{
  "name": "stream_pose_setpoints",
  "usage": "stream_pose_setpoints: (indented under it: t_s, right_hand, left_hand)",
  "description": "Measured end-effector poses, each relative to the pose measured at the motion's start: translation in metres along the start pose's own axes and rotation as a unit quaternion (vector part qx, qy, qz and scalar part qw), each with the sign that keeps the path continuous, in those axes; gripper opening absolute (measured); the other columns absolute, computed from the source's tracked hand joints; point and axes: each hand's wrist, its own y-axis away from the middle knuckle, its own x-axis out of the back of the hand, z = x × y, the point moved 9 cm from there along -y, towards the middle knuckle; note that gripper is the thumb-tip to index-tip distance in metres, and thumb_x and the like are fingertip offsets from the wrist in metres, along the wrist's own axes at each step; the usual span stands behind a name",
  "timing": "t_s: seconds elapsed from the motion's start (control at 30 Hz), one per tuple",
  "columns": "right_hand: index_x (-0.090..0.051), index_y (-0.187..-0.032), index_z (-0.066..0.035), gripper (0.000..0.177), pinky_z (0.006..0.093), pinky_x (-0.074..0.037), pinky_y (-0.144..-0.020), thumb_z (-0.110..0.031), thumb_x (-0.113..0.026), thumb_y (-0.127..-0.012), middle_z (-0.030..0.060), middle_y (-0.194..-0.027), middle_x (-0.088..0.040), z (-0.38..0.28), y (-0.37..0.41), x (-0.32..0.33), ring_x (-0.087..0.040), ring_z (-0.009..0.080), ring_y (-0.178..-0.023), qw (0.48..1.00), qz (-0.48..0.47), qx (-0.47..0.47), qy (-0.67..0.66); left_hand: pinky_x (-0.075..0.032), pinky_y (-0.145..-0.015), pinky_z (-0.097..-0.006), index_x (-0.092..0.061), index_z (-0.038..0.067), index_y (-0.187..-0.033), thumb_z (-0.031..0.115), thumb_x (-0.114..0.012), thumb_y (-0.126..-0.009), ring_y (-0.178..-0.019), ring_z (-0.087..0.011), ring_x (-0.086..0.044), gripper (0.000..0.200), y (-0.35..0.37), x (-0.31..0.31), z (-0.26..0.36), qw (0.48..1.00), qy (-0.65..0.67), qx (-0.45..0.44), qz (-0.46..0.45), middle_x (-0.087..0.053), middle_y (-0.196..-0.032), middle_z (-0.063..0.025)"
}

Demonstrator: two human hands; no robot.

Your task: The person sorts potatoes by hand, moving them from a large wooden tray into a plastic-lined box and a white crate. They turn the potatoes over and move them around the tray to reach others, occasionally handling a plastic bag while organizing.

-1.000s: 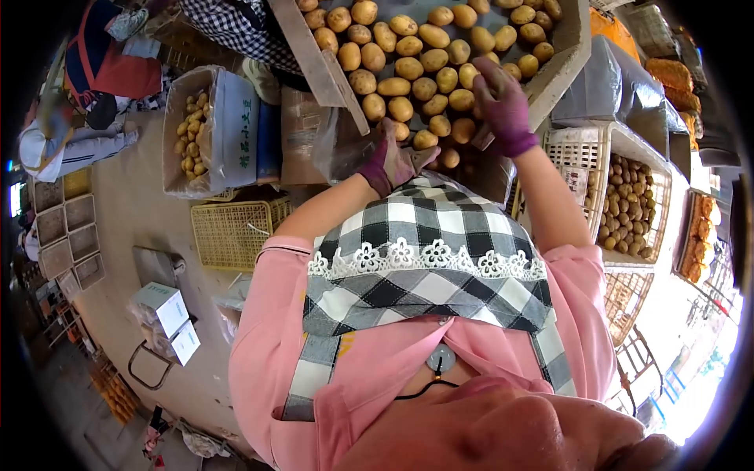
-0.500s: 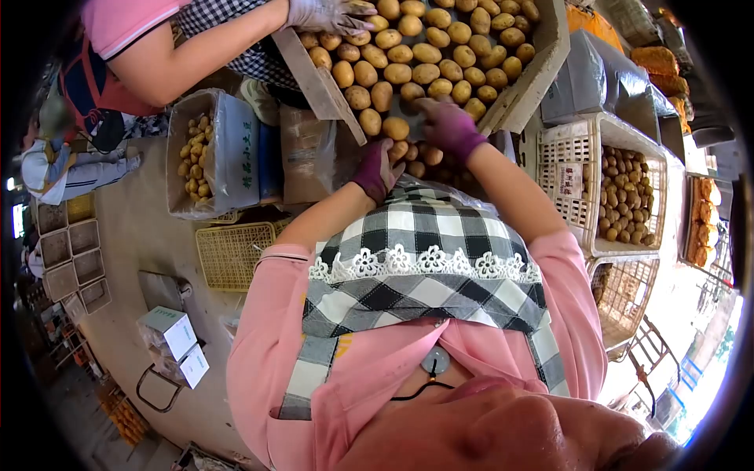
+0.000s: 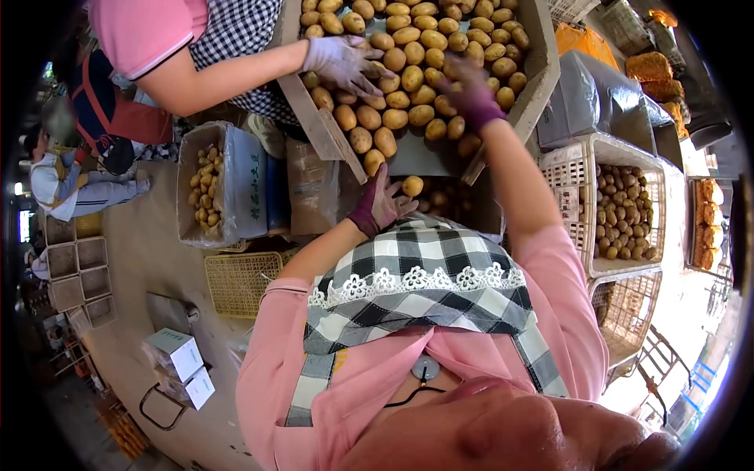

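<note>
Potatoes cover much of a sloping, board-sided tray, whose lower end shows bare grey surface. My left hand, in a purple-cuffed glove, lies below the tray's lower left corner, fingers spread. Just beyond its fingers is a single potato, and another potato sits by the raised fingertip. My right hand, also gloved, reaches over the potatoes on the tray's right half; motion smears its fingers. Below the tray's mouth, more potatoes lie in shadow, partly hidden by my apron.
A co-worker's gloved hand rests on the potatoes at left. Left stands a lined box of potatoes, with a yellow crate below it. White crates stand at right, the upper one holding round brown produce. A cart carries boxes.
My right hand has moved up the tray, and potatoes have left its lower end. My left hand has shifted slightly down. The co-worker's hand has come further over the potatoes.
</note>
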Motion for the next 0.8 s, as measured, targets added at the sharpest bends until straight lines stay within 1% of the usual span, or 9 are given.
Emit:
stream_pose_setpoints:
  t_s: [0.07,0.17,0.2,0.37,0.47,0.5,0.63,0.73,0.8]
  right_hand:
    - [-0.042,-0.134,-0.024,0.051,0.0522,-0.042,-0.091,-0.034,-0.055,-0.085,0.0116,-0.136,-0.04,-0.066,0.009,-0.011,-0.043,0.0359,-0.122,0.956,-0.074,-0.058,0.278]
    - [-0.039,-0.136,-0.022,0.049,0.0561,-0.043,-0.086,-0.025,-0.049,-0.088,0.0116,-0.137,-0.039,-0.059,-0.002,-0.024,-0.045,0.0375,-0.119,0.939,-0.222,-0.033,0.262]
    - [-0.039,-0.134,-0.018,0.046,0.0523,-0.047,-0.083,-0.019,-0.048,-0.089,0.0137,-0.131,-0.045,-0.055,-0.001,-0.029,-0.05,0.0345,-0.115,0.941,-0.265,-0.016,0.212]
    - [-0.047,-0.121,-0.012,0.037,0.0488,-0.049,-0.08,-0.016,-0.053,-0.085,0.0171,-0.117,-0.054,-0.059,-0.001,-0.035,-0.055,0.0323,-0.108,0.934,-0.311,-0.037,0.173]
    - [-0.047,-0.12,-0.011,0.046,0.0472,-0.049,-0.082,-0.014,-0.061,-0.077,0.0154,-0.124,-0.053,-0.044,-0.017,-0.062,-0.053,0.0326,-0.113,0.909,-0.379,-0.041,0.166]
    - [-0.046,-0.124,-0.014,0.05,0.0465,-0.049,-0.083,-0.012,-0.06,-0.077,0.0139,-0.127,-0.052,-0.047,-0.017,-0.057,-0.052,0.03,-0.115,0.891,-0.423,-0.042,0.161]
    - [-0.042,-0.132,-0.015,0.054,0.0431,-0.049,-0.083,-0.024,-0.054,-0.081,0.0152,-0.114,-0.061,-0.037,-0.02,-0.068,-0.059,0.0287,-0.105,0.887,-0.377,-0.031,0.265]
    - [-0.054,-0.121,-0.016,0.038,0.0456,-0.048,-0.083,-0.024,-0.054,-0.084,0.0111,-0.115,-0.061,-0.031,-0.026,-0.076,-0.059,0.0271,-0.106,0.883,-0.364,-0.112,0.273]
    - [-0.059,-0.107,-0.014,0.024,0.0449,-0.049,-0.079,-0.022,-0.051,-0.086,0.0104,-0.11,-0.063,-0.028,-0.03,-0.075,-0.061,0.0271,-0.102,0.913,-0.286,-0.053,0.287]
  left_hand:
    - [-0.048,-0.089,-0.0471,0.002,0.017,-0.145,0.063,-0.062,-0.074,-0.107,-0.0324,-0.046,0.106,0.005,0.004,-0.001,0.999,0.005,0.002,0.054,-0.018,-0.146,-0.0096]
    - [-0.046,-0.092,-0.049,0.002,0.016,-0.145,0.068,-0.062,-0.068,-0.12,-0.0334,-0.041,0.113,0.006,0.001,0.005,0.999,0.023,-0.013,0.02,-0.014,-0.148,-0.0104]
    - [-0.046,-0.093,-0.0495,0.001,0.016,-0.145,0.069,-0.062,-0.067,-0.121,-0.0333,-0.04,0.114,0.01,0.0,0.005,0.999,0.031,-0.017,0.015,-0.015,-0.148,-0.0105]
    - [-0.049,-0.092,-0.0444,-0.016,0.005,-0.141,0.075,-0.062,-0.06,-0.112,-0.032,-0.05,0.116,0.004,-0.002,-0.002,0.992,0.119,0.019,0.03,-0.033,-0.133,-0.02]
    - [-0.045,-0.096,-0.0423,-0.011,0.002,-0.142,0.077,-0.063,-0.057,-0.116,-0.0368,-0.045,0.125,0.014,-0.018,0.008,0.997,0.055,-0.03,0.04,-0.029,-0.137,-0.0234]
    - [-0.048,-0.093,-0.0432,-0.016,0.002,-0.141,0.078,-0.062,-0.057,-0.113,-0.0379,-0.048,0.122,-0.01,0.007,-0.004,0.992,0.116,0.046,0.025,-0.036,-0.133,-0.0247]
    - [-0.052,-0.085,-0.0422,-0.024,0.001,-0.137,0.08,-0.058,-0.057,-0.103,-0.0349,-0.054,0.117,-0.004,0.008,0.003,0.994,0.073,0.019,0.085,-0.046,-0.119,-0.0246]
    - [-0.055,-0.075,-0.0379,-0.029,0.0,-0.131,0.087,-0.046,-0.06,-0.088,-0.0309,-0.059,0.114,-0.014,0.026,0.009,0.99,-0.014,0.002,0.137,-0.048,-0.107,-0.0211]
    - [-0.055,-0.073,-0.0381,-0.03,0.0,-0.13,0.089,-0.041,-0.061,-0.087,-0.0332,-0.06,0.113,-0.018,0.028,0.008,0.99,-0.051,0.02,0.13,-0.048,-0.106,-0.0215]
